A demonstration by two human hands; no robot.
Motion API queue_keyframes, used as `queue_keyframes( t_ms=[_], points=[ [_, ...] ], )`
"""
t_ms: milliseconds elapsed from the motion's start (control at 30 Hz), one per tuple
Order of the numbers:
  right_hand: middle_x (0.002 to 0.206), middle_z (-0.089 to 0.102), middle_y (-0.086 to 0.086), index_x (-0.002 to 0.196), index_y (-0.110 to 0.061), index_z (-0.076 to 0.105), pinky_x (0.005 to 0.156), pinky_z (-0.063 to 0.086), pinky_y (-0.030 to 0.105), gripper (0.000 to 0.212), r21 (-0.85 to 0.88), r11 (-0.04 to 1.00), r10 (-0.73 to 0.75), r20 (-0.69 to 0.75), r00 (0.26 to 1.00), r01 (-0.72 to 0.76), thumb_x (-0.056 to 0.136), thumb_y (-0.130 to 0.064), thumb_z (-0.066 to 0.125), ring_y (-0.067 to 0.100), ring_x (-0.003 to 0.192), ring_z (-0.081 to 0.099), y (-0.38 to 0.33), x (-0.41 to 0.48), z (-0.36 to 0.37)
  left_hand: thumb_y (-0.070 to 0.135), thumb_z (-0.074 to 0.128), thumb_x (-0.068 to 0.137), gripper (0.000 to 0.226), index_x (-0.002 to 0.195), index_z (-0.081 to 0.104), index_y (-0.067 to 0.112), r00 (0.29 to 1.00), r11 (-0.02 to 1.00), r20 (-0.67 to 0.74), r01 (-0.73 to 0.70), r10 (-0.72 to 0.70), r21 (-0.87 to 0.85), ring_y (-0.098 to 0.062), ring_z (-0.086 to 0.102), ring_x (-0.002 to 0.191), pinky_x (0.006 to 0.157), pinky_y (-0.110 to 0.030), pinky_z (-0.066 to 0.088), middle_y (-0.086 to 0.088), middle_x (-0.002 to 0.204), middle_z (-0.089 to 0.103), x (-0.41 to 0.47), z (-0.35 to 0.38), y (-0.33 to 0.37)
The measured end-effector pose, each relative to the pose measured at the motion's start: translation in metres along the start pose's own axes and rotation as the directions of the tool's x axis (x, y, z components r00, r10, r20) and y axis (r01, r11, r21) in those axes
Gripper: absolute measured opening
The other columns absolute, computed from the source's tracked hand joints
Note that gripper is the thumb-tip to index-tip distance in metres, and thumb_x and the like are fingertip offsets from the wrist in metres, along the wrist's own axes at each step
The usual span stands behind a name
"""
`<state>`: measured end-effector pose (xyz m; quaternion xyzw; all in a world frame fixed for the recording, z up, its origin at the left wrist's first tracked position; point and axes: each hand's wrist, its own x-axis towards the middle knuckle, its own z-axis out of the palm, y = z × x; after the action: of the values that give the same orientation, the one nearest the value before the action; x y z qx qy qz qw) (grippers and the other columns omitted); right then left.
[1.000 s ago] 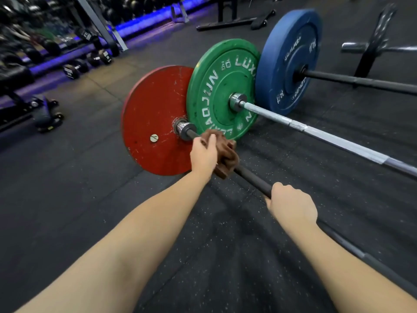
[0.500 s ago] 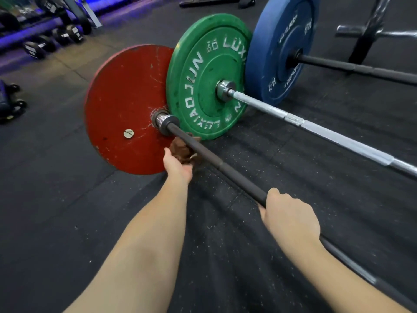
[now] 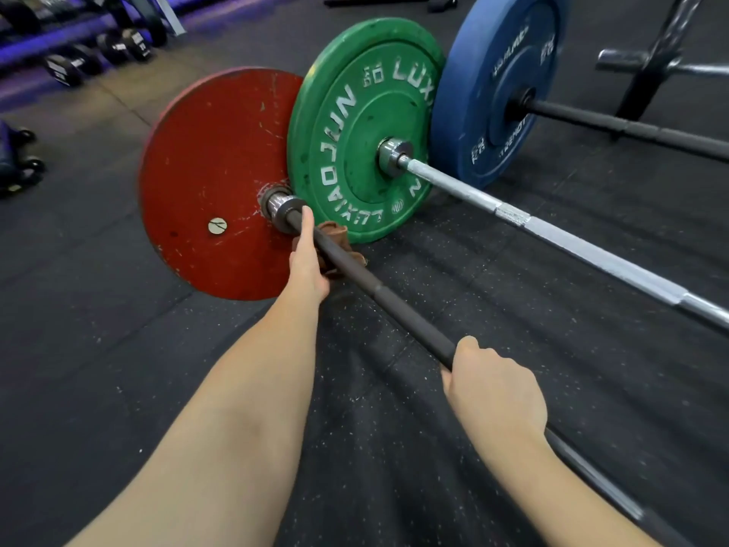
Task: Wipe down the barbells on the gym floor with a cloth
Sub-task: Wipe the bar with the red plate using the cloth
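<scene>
Three barbells lie side by side on the black rubber floor. The nearest has a black bar (image 3: pixel 398 305) and a scuffed red plate (image 3: pixel 209 175). My left hand (image 3: pixel 305 266) holds a brown cloth (image 3: pixel 333 246) under this bar, close to the steel collar (image 3: pixel 280 207), with the thumb lying along the bar's top. My right hand (image 3: pixel 493 384) grips the same bar lower down, fingers wrapped round it. Behind it lie a silver bar (image 3: pixel 552 234) with a green plate (image 3: pixel 363 124) and a dark bar (image 3: pixel 631 130) with a blue plate (image 3: pixel 501 84).
A rack of black dumbbells (image 3: pixel 98 53) under purple light lines the far left. A wheeled dark object (image 3: pixel 15 159) sits at the left edge. A black metal stand (image 3: pixel 655 61) rises at the far right behind the blue plate.
My left hand took the cloth from over the bar to beneath it, dipped away, and now presses it up against the bar's underside near the collar. My right hand kept its grip.
</scene>
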<state>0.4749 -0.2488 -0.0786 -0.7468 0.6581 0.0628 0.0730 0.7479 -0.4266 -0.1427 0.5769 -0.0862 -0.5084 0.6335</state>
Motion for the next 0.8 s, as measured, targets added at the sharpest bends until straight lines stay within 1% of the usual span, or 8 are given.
queue_keyframes(
  t_ms=[67, 167, 267, 367, 467, 600, 700, 800],
  points=[
    [0.064, 0.035, -0.007, 0.091, -0.020, 0.035, 0.049, 0.025, 0.033, 0.028, -0.005, 1.000, 0.004, 0.005, 1.000, -0.004, 0.105, -0.042, 0.043, 0.024, 0.061, 0.046, 0.001, 0.000, 0.001, 0.091, 0.080, 0.022, 0.119, 0.117, 0.069, 0.020, 0.999, 0.997, 0.038, -0.035, 0.032, 0.065, -0.017, 0.071, 0.098, 0.095, -0.045, 0.052, 0.003, 0.110, 0.076, -0.012, 0.002, -0.002],
    [0.064, 0.034, -0.007, 0.091, -0.019, 0.035, 0.049, 0.024, 0.033, 0.028, -0.014, 1.000, 0.005, 0.013, 1.000, -0.005, 0.105, -0.042, 0.043, 0.024, 0.061, 0.046, 0.000, 0.002, 0.001, 0.090, 0.081, 0.031, 0.113, 0.116, 0.072, 0.016, 0.999, 0.986, 0.038, -0.041, 0.035, 0.161, -0.022, 0.073, 0.102, 0.099, -0.047, 0.052, 0.000, 0.107, 0.078, -0.013, 0.002, 0.002],
    [0.063, 0.036, -0.007, 0.091, -0.020, 0.036, 0.046, 0.020, 0.032, 0.027, -0.009, 1.000, 0.015, 0.009, 1.000, -0.015, 0.105, -0.042, 0.042, 0.023, 0.058, 0.045, -0.001, 0.002, 0.002, 0.075, 0.094, 0.022, 0.113, 0.115, 0.073, 0.013, 0.998, 0.980, -0.054, -0.009, 0.020, 0.199, -0.028, 0.074, 0.100, 0.089, -0.052, 0.058, -0.002, 0.101, 0.079, 0.001, 0.000, 0.011],
    [0.063, 0.036, -0.007, 0.090, -0.020, 0.035, 0.045, 0.019, 0.031, 0.028, -0.012, 0.999, 0.034, 0.008, 0.999, -0.033, 0.105, -0.043, 0.042, 0.018, 0.050, 0.035, 0.000, 0.002, 0.001, 0.065, 0.100, 0.015, 0.118, 0.116, 0.068, 0.012, 0.988, 0.988, -0.155, 0.002, 0.023, 0.157, -0.033, 0.076, 0.093, 0.079, -0.056, 0.061, -0.007, 0.100, 0.079, 0.012, -0.001, 0.017],
    [0.063, 0.038, -0.007, 0.090, -0.020, 0.036, 0.046, 0.021, 0.032, 0.027, 0.008, 0.999, 0.049, 0.018, 0.999, -0.049, 0.105, -0.041, 0.042, 0.015, 0.048, 0.030, -0.001, 0.002, 0.000, 0.044, 0.105, 0.035, 0.095, 0.112, 0.062, 0.008, 0.984, 0.997, -0.177, -0.004, 0.019, 0.082, -0.038, 0.077, 0.083, 0.072, -0.060, 0.061, -0.014, 0.097, 0.078, 0.014, 0.003, 0.023],
    [0.063, 0.038, -0.006, 0.090, -0.019, 0.036, 0.045, 0.020, 0.031, 0.023, 0.019, 0.998, 0.060, 0.030, 0.998, -0.061, 0.105, -0.036, 0.042, 0.014, 0.048, 0.031, -0.002, 0.002, 0.000, 0.023, 0.096, 0.057, 0.071, 0.116, 0.059, 0.010, 0.984, 0.999, -0.177, -0.007, 0.013, 0.036, -0.047, 0.075, 0.079, 0.065, -0.068, 0.058, -0.021, 0.099, 0.076, 0.021, 0.005, 0.023],
    [0.064, 0.038, -0.006, 0.089, -0.019, 0.036, 0.046, 0.022, 0.032, 0.022, 0.029, 0.998, 0.059, 0.027, 0.998, -0.060, 0.105, -0.034, 0.043, 0.015, 0.048, 0.032, -0.002, 0.001, -0.001, 0.033, 0.096, 0.034, 0.095, 0.121, 0.060, 0.019, 0.986, 0.996, -0.164, 0.018, -0.003, 0.090, -0.046, 0.073, 0.091, 0.068, -0.067, 0.058, -0.016, 0.107, 0.076, 0.031, -0.003, 0.019],
    [0.064, 0.038, -0.007, 0.090, -0.019, 0.037, 0.051, 0.030, 0.034, 0.021, 0.040, 0.998, 0.050, 0.016, 0.999, -0.050, 0.104, -0.033, 0.044, 0.021, 0.054, 0.042, -0.003, 0.000, -0.001, 0.036, 0.094, 0.036, 0.101, 0.129, 0.056, 0.022, 0.988, 0.993, -0.151, 0.018, 0.000, 0.117, -0.041, 0.072, 0.094, 0.075, -0.069, 0.057, -0.012, 0.112, 0.073, 0.023, -0.005, 0.020]
  ],
)
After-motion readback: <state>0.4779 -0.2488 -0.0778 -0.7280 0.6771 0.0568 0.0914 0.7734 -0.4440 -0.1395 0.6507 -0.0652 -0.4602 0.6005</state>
